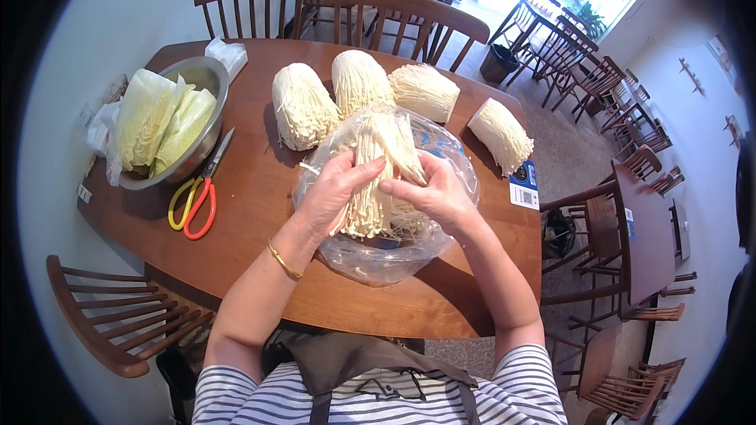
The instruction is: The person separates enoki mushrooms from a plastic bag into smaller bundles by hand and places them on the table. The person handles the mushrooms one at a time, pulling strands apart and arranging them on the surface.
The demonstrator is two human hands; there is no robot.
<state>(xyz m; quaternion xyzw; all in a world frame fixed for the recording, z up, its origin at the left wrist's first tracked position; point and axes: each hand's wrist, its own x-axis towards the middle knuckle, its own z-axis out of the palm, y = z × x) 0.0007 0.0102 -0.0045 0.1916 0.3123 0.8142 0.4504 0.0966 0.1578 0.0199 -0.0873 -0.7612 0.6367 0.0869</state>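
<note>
A bunch of enoki mushrooms (372,189) is held between my two hands above a clear plastic bag (378,262), caps towards me. My left hand (336,192) grips the bunch from its left side, thumb across the stems. My right hand (437,192) pinches a portion at the right, where the bunch is parted near its upper end. Loose enoki strands (410,218) lie in the bag below. Behind the bag lie whole enoki bundles: one at left (303,107), one in the middle (361,82), one at right (425,91) and one farther right (502,134).
At the left stands a metal bowl (221,85) holding napa cabbage pieces (150,121). Scissors (204,189) with yellow and red handles lie beside it on the wooden table (254,206). A printed card (524,186) lies at the right edge. Wooden chairs (407,9) stand around.
</note>
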